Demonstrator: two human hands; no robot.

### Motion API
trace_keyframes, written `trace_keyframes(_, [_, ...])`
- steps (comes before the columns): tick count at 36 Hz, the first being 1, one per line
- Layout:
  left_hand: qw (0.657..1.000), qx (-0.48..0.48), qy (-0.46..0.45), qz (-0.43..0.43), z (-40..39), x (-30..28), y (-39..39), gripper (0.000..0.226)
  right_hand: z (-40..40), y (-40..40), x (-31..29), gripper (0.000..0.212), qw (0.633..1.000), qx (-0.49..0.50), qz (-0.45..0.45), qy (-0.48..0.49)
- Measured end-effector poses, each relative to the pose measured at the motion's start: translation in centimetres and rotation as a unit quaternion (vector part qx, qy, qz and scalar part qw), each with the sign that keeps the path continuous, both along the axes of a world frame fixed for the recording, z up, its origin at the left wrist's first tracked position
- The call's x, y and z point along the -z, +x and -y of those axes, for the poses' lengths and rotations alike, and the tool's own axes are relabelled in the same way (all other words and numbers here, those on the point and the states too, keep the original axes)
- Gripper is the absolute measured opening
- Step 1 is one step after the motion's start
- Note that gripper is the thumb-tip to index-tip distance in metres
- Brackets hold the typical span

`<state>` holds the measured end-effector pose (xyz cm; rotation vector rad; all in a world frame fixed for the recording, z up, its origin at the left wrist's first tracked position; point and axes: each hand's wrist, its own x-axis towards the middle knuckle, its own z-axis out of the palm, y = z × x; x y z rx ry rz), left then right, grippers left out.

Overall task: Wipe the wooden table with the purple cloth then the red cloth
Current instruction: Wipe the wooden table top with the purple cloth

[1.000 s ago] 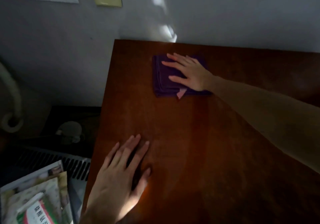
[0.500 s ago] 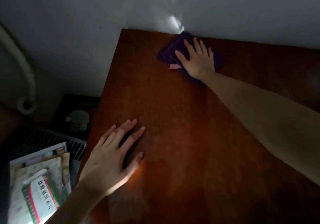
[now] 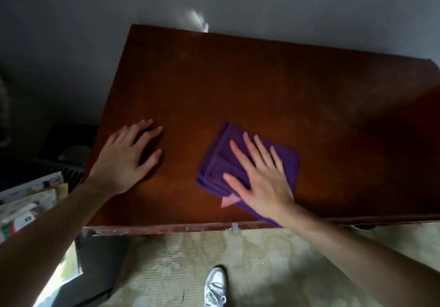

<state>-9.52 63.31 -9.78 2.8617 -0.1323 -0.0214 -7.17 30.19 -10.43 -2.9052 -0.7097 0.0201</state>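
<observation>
The purple cloth (image 3: 240,164), folded into a thick pad with a small pink tag showing at its near edge, lies on the wooden table (image 3: 273,87) towards the near side, its near corner reaching the table's front edge. The right hand (image 3: 259,178) lies flat on top of it, palm down and fingers spread wide apart, pressing the pad to the wood rather than pinching or gripping it. The left hand (image 3: 126,156) rests palm down on the bare wood near the table's left edge, well apart from the cloth, fingers loosely open and holding nothing; it looks to be steadying the person. The task appears to be in its first half, the purple-cloth wipe. How much of the top has been covered cannot be read from the surface, which shows no clear wet or clean streaks in this dim light. The red cloth is nowhere in view, so the second pass has evidently not begun: the purple wipe has to be finished, that cloth set aside, and the red one fetched and run over the table. Beyond the left edge sits a pile of printed papers and packets (image 3: 28,202), and a grey sneaker (image 3: 215,287) shows on the floor below.
</observation>
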Motion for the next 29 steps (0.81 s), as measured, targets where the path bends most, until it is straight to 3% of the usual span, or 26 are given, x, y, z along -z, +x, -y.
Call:
trace_keyframes(5, [0.999, -0.042, -0.019, 0.021, 2.4, -0.6, 0.3, 0.063, 1.8, -0.3, -0.4, 0.075, 0.997, -0.076, -0.012, -0.025])
trace_keyframes(13, [0.993, -0.067, -0.096, 0.033, 8.9, 0.0, 1.8, 0.060, 4.1, 9.9, -1.6, 0.069, 0.976, -0.214, -0.038, -0.036])
trace_keyframes(22, [0.999, -0.044, -0.015, 0.003, 9.6, 0.2, 1.9, 0.057, 3.4, 25.0, -1.6, 0.064, 0.984, -0.172, -0.022, -0.046])
trace_keyframes(29, [0.998, -0.048, -0.017, -0.026, 9.9, -0.2, 2.3, 0.058, 2.5, 33.8, -2.4, 0.080, 0.991, -0.125, -0.036, -0.029])
